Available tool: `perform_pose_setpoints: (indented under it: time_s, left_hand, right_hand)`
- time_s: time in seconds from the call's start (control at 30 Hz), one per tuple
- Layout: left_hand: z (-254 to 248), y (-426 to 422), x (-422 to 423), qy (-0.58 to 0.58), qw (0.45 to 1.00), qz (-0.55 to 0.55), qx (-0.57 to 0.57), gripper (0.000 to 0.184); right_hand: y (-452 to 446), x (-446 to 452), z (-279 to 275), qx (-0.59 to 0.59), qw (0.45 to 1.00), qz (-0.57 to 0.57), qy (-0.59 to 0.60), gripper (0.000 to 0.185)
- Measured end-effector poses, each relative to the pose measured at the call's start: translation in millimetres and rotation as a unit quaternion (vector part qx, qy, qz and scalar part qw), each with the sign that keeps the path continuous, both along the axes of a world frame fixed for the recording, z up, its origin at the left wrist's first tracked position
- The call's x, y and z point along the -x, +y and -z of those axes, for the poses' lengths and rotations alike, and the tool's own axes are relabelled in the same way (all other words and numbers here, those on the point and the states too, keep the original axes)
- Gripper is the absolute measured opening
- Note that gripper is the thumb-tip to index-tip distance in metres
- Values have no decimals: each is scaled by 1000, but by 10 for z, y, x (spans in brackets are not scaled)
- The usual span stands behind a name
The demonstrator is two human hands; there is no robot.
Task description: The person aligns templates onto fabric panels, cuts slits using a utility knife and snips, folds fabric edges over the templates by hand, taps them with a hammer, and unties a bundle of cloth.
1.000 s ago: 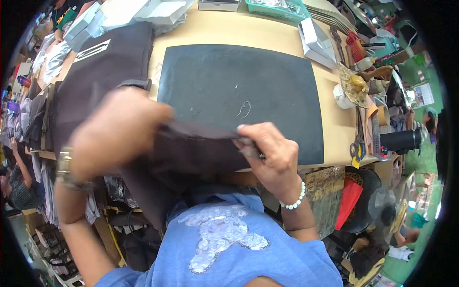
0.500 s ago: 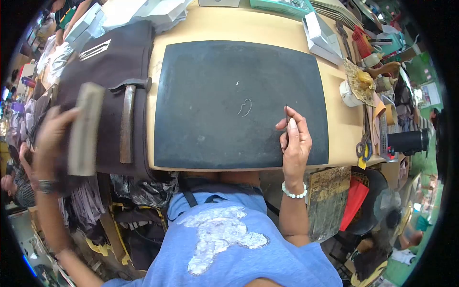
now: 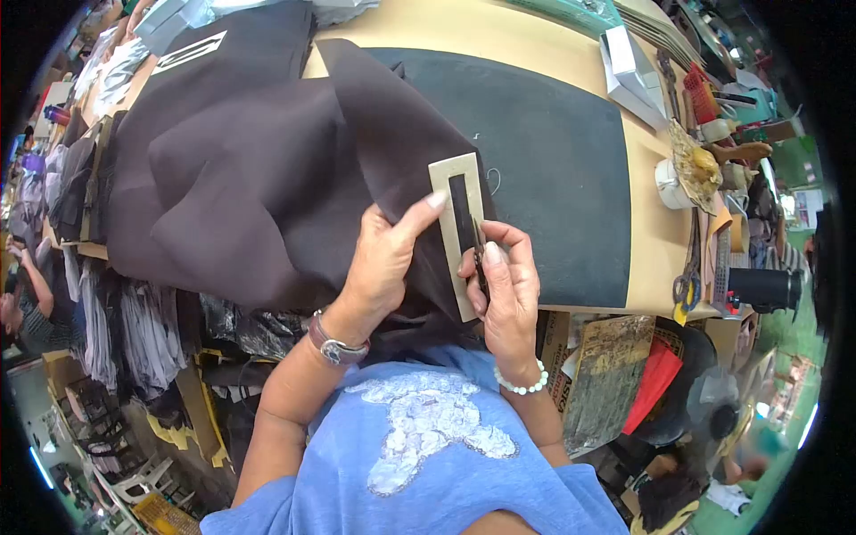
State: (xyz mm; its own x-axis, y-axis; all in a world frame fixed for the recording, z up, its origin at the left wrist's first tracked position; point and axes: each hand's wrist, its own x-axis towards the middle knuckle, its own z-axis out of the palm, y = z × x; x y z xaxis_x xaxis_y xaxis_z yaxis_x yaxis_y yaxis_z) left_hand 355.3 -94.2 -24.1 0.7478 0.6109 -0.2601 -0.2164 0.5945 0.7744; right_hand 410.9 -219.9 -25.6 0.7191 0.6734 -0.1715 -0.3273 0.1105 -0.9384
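Dark brown fabric (image 3: 214,169) is drawn across the left of the work surface, over part of a black mat (image 3: 562,160). Against its right edge lies a pale rectangular frame with a long slot (image 3: 439,174), tilted slightly, dark material showing through the slot. My left hand (image 3: 379,254) grips the fabric and the frame's left side, thumb on top. At the frame's lower right, my right hand (image 3: 508,285) pinches a slim dark pointed tool (image 3: 479,245), its tip at the slot; its exact kind is unclear.
A curl of thread (image 3: 494,181) lies on the mat. To the right are a white box (image 3: 629,76), a white pot (image 3: 670,185) with yellowish paste above it, and scissors (image 3: 686,290). Another slotted pale piece (image 3: 190,52) rests on fabric at the upper left.
My left hand has brought the pale frame and fabric rightward over the mat. The right hand has moved left to the frame with its tool. The hammer is now covered.
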Motion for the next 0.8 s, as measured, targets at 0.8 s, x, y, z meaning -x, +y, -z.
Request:
perform_pose_setpoints:
  time_s: [0.8]
  left_hand:
    - [-139,47,46,-38,994,4,-105,11]
  right_hand:
    - [87,-124,-199,-22,999,-5,42,20]
